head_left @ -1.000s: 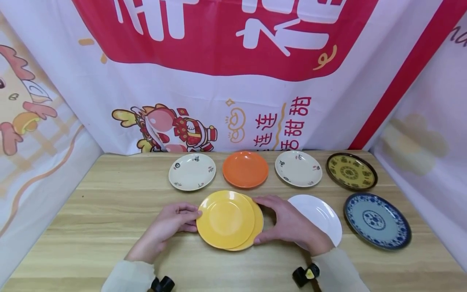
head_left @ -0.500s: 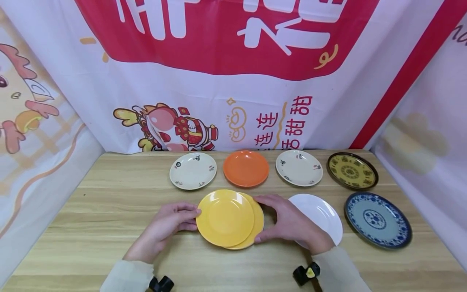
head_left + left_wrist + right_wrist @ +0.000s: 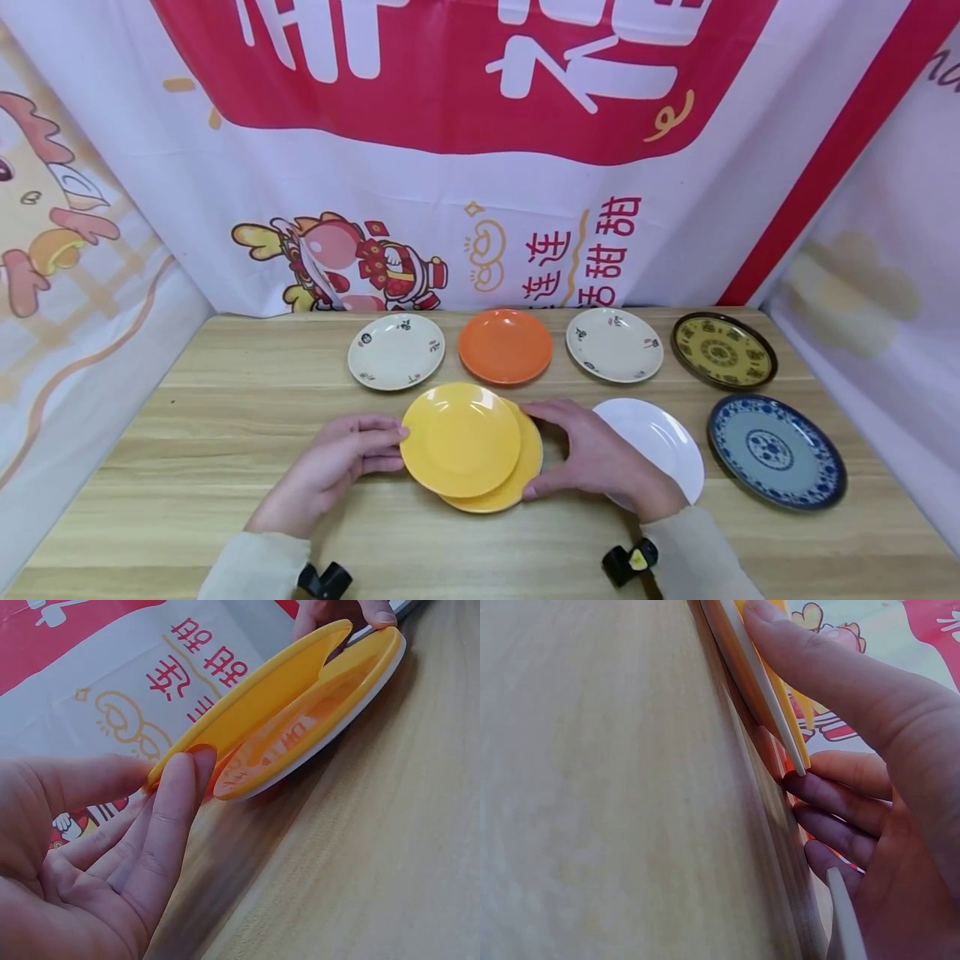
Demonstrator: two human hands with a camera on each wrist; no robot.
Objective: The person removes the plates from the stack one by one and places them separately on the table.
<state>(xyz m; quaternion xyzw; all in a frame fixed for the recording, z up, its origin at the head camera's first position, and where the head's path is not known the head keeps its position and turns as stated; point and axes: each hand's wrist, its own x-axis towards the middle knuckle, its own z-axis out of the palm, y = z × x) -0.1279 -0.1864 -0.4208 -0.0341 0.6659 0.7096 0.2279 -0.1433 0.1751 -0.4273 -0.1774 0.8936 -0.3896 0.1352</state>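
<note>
My left hand (image 3: 341, 467) pinches the left rim of a yellow plate (image 3: 459, 437) between thumb and fingers. That plate is tilted up over a second yellow plate (image 3: 528, 462), which shows as a crescent on the right and below. In the left wrist view a wedge-shaped gap parts the upper plate (image 3: 259, 697) from the lower plate (image 3: 337, 709), widest toward my left hand. Around the lower plate's right rim my right hand (image 3: 600, 458) curves, thumb on the near side and fingers on the far side; the right wrist view shows its fingertips (image 3: 799, 784) at the rim.
Behind stand a patterned white plate (image 3: 396, 352), an orange plate (image 3: 505, 347), another patterned white plate (image 3: 613, 345) and a brown-rimmed olive plate (image 3: 723, 352). A white plate (image 3: 660, 442) lies partly under my right forearm. Farther right is a blue-patterned plate (image 3: 777, 450). Cloth (image 3: 480, 217) hangs behind the table.
My left hand has raised the upper yellow plate and shifted it slightly left and away, so more of the lower plate shows. The right hand and lower plate stay in place.
</note>
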